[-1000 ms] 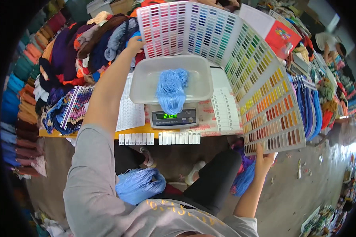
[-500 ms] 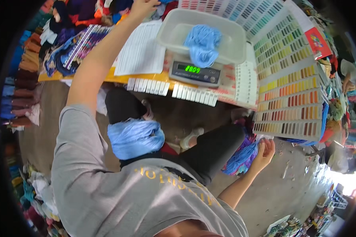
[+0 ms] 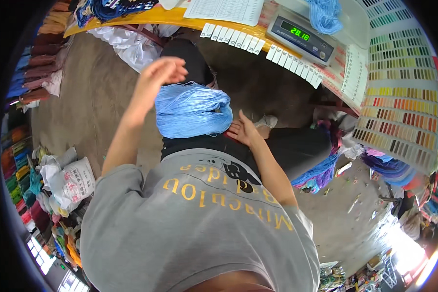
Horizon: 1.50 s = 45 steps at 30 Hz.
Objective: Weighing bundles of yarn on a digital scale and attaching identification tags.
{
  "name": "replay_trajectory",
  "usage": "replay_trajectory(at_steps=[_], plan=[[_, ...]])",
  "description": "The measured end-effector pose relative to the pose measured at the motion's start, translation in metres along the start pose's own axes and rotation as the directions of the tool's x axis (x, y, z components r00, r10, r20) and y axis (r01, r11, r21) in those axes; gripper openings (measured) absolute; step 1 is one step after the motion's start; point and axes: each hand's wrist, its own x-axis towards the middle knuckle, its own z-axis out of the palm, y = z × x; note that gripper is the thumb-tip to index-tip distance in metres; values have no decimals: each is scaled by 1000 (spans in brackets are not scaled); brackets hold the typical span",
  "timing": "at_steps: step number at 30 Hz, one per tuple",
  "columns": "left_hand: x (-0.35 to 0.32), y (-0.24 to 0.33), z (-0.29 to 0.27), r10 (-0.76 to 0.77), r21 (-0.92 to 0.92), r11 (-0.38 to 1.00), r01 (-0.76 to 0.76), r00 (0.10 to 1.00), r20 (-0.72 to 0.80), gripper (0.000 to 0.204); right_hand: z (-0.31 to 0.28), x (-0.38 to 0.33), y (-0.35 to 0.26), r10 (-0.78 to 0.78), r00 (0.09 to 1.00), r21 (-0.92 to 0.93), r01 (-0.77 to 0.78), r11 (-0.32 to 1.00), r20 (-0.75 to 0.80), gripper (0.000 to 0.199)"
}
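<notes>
A thick skein of light blue yarn (image 3: 192,111) lies across my left thigh, in my lap. My left hand (image 3: 163,75) is just above its far left end, the fingers loosely bent and apart with nothing seen in them. At the skein's right end is my right hand (image 3: 243,130), thumb raised and fingers spread, its fingertips close to the yarn; whether they touch it I cannot tell. On the table, a smaller light blue skein (image 3: 324,15) hangs over the rim of a clear plastic tub (image 3: 353,24), which rests on an electronic scale (image 3: 301,38) with a lit green display.
The yellow-edged table (image 3: 175,18) bears a printed sheet (image 3: 224,9) and white label strips (image 3: 231,38) along its front. Yarn colour cards (image 3: 399,104) stand at the right. Multicoloured yarn (image 3: 321,170) hangs beside my right leg. White sacks (image 3: 78,180) lie at the left.
My left hand has come back from over the table to the lap skein. My right hand has moved left from beside the hanging yarn to that skein. The view has tilted down.
</notes>
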Motion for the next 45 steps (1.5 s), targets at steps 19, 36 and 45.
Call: replay_trajectory(at_steps=[19, 36, 45], plan=[[-59, -88, 76, 321, 475, 811, -342, 938, 128, 12, 62, -67, -6, -434, 794, 463, 220, 858, 426, 15], [-47, -112, 93, -177, -360, 871, 334, 897, 405, 52, 86, -109, 0, -515, 704, 410, 336, 848, 488, 29], [-43, -94, 64, 21, -804, 405, 436, 874, 485, 28, 76, -109, 2, -557, 666, 419, 379, 825, 496, 40]])
